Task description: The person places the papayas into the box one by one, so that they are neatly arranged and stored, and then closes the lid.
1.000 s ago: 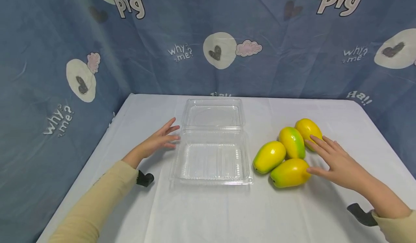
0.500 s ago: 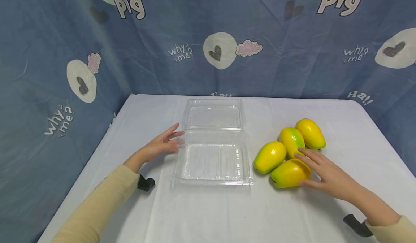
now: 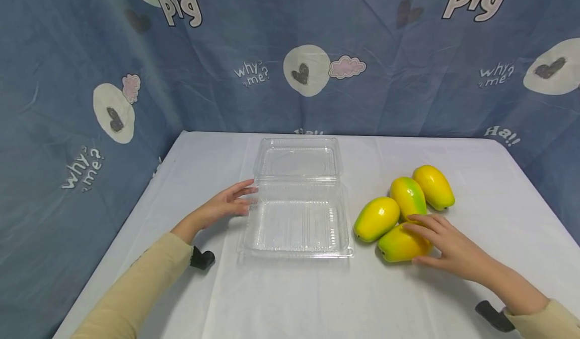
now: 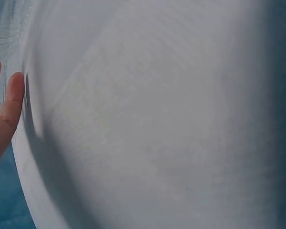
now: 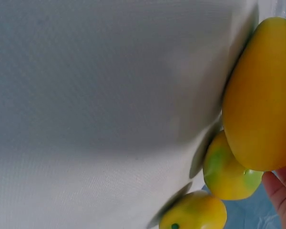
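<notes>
While the head view shows four mangoes (image 3: 376,219) (the right wrist's, three), both hands (image 3: 223,207) (image 3: 453,248) are loosely spread.

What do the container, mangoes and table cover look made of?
Container: likely thin, clear, glossy plastic; the white shows through, and molded ribs catch the light.
Mangoes: smooth, glossy yellow-green skin with bright highlights; could be plastic or coated-foam fakes, but real fruit can't be ruled out.
Table cover: probably matte white fabric; soft creases, plus a fine weave-like texture in the right wrist view.
</notes>
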{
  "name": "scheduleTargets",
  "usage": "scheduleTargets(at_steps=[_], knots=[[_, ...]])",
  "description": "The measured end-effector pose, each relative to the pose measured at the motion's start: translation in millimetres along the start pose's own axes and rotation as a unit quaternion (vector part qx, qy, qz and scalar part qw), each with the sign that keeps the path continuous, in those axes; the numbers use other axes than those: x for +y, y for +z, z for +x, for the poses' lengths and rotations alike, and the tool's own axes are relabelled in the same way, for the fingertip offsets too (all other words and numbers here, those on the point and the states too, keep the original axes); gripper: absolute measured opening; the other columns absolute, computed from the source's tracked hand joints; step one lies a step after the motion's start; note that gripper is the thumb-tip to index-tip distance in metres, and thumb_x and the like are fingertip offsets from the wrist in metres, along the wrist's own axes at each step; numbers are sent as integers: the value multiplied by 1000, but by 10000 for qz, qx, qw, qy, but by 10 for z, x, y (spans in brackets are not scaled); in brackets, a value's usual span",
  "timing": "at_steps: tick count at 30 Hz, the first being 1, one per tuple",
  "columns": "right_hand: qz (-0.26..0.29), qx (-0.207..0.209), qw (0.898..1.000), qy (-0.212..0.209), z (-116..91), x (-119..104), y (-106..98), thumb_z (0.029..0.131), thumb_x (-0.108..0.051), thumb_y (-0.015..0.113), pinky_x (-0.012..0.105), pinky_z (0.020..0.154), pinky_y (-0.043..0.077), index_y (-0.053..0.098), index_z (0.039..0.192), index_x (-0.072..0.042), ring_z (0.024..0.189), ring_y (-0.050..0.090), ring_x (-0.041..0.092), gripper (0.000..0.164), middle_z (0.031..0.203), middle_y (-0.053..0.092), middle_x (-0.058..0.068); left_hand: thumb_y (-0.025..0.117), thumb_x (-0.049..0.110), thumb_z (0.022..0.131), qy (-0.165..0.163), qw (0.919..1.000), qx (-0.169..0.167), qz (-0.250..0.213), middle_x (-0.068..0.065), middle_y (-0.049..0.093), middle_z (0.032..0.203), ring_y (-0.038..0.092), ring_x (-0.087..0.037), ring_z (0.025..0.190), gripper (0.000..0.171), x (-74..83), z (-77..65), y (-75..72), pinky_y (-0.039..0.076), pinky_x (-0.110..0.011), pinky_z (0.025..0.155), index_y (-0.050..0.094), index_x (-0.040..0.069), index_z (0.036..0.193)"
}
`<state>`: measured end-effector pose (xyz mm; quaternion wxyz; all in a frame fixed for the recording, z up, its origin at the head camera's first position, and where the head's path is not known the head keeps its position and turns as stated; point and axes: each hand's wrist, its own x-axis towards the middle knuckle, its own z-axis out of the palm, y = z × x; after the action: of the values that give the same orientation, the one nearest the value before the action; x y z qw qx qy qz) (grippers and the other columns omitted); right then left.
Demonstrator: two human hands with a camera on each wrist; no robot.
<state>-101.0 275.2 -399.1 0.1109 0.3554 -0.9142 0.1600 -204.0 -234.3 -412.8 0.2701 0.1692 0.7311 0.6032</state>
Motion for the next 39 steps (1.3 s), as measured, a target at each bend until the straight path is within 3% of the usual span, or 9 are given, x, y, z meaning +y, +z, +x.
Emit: scheduleTargets(at_steps=[4, 9, 12, 18, 24, 32, 39], knots=[[-62, 95, 9997, -234, 11, 27, 11, 64, -32, 80, 5, 98, 16, 55, 123, -18, 109, 42, 20, 65, 125, 50, 7, 55, 6, 88, 62, 10000, -53, -4, -18, 22, 149, 30, -40, 131, 74, -3, -6, 3, 44, -31, 91, 11, 8, 147], [-263, -16, 9994, -228, 6, 37, 11, 62, -29, 82, 25, 88, 39, 55, 122, -20, 107, 43, 17, 67, 121, 53, 4, 56, 6, 88, 99, 9999, -61, -21, -17, 24, 148, 33, -39, 130, 74, -23, 4, 12, 44, -30, 91, 12, 8, 147], [-295, -137, 9993, -179, -3, 33, 11, 60, -26, 83, 34, 82, 45, 55, 123, -19, 106, 43, 17, 69, 120, 53, 4, 56, 6, 88, 112, 9999, -73, -41, -18, 24, 148, 33, -39, 129, 74, -38, 1, 21, 44, -31, 91, 12, 8, 147], [-306, -264, 9991, -125, -14, 30, -3, 58, -25, 84, 25, 85, 44, 55, 122, -16, 107, 44, 16, 70, 120, 53, 2, 53, 2, 88, 11, 10000, -45, -35, -16, 25, 148, 34, -38, 130, 72, -49, -9, 34, 43, -32, 92, 12, 11, 147], [-214, -412, 9989, -65, 0, 38, -31, 59, -27, 83, 41, 76, 51, 55, 120, -15, 102, 48, 19, 68, 117, 55, 3, 54, 4, 89, 95, 9999, -91, -28, -17, 23, 149, 33, -38, 130, 74, -59, -10, 16, 42, -33, 94, 9, 10, 148], [-160, -277, 9995, -50, 13, 52, -49, 58, -30, 83, 43, 78, 50, 57, 118, -12, 101, 51, 20, 67, 115, 58, 4, 58, 9, 88, 86, 9999, -74, -25, -16, 24, 149, 35, -37, 129, 76, -35, -12, 14, 43, -32, 93, 11, 11, 148], [39, -432, 9987, 256, 54, 31, -133, 60, -31, 83, 48, 81, 47, 56, 117, -10, 102, 53, 25, 66, 115, 59, 6, 58, 10, 88, 66, 9999, -81, -27, -15, 26, 148, 36, -36, 129, 76, -26, 8, 10, 43, -32, 93, 13, 12, 148]])
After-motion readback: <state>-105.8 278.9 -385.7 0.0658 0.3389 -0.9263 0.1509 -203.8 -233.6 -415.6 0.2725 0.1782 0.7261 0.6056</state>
